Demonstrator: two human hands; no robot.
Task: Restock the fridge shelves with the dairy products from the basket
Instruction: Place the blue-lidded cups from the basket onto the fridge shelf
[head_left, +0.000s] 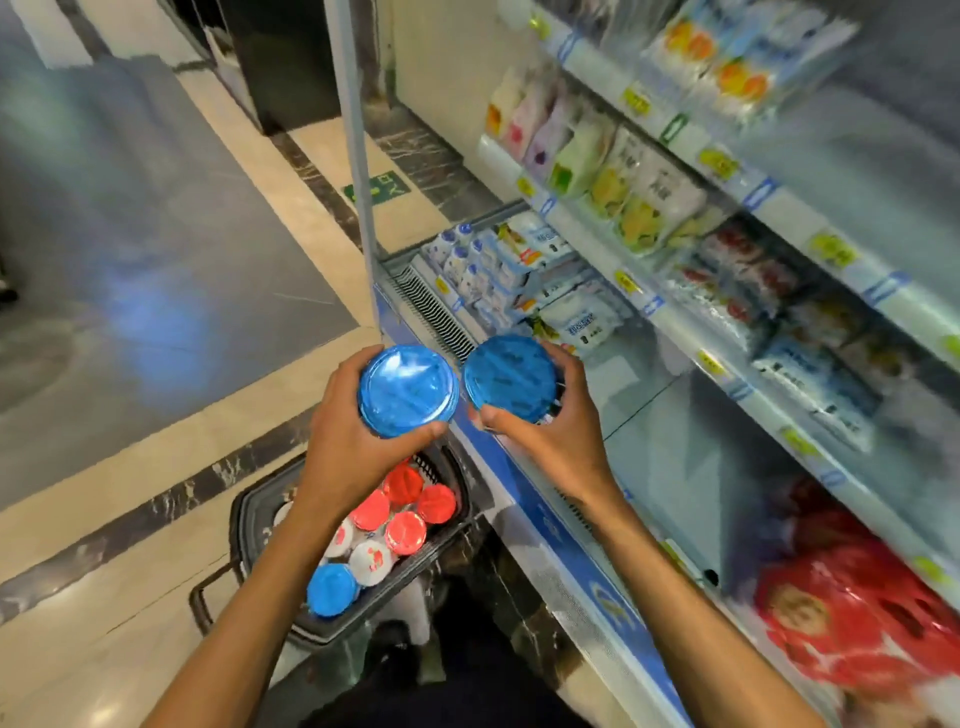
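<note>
1. Left hand (348, 441) grips round blue foil-lidded cup (408, 389), fingers curled round it.
2. Right hand (550, 431) grips second blue-lidded cup (509, 378), beside first.
3. Both cups above black plastic basket (249, 514), near open fridge shelves (675, 332).

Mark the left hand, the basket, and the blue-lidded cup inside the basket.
left hand (347, 441): head view, on the back of the hand.
basket (254, 499): head view, on its dark far-left rim.
blue-lidded cup in the basket (332, 590): head view, on the middle of its lid.
</note>
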